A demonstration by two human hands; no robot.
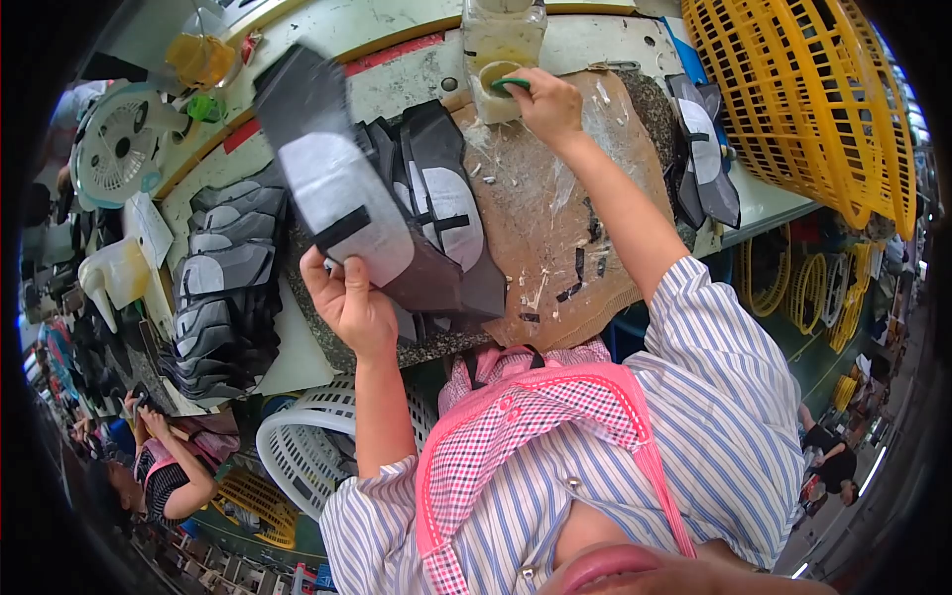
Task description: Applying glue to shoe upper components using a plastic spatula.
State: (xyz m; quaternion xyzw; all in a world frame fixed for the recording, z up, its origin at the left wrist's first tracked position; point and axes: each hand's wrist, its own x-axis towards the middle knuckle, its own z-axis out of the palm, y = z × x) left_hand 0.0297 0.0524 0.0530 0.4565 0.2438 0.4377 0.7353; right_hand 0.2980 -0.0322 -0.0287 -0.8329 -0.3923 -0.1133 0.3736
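Note:
My left hand [352, 305] grips the lower edge of a dark grey sheet piece [327, 149] with a whitish patch and a short black strip; its far end is blurred. Similar dark pieces [451, 213] are piled beside and under it. My right hand [548, 104] pinches a small green tool [511, 85] at the mouth of a whitish, crusted glue pot [493, 102]. The tool's lower end is hidden. Below the pot lies a brown board [555, 218], smeared with white residue and holding several black scraps.
Stacked dark pieces [223, 288] stand at left, and another dark piece [702, 149] lies at right. A yellow basket [793, 89] rises on the right, a white basket [307, 436] sits below the table edge. A fan [121, 147] and another person [174, 456] are at left.

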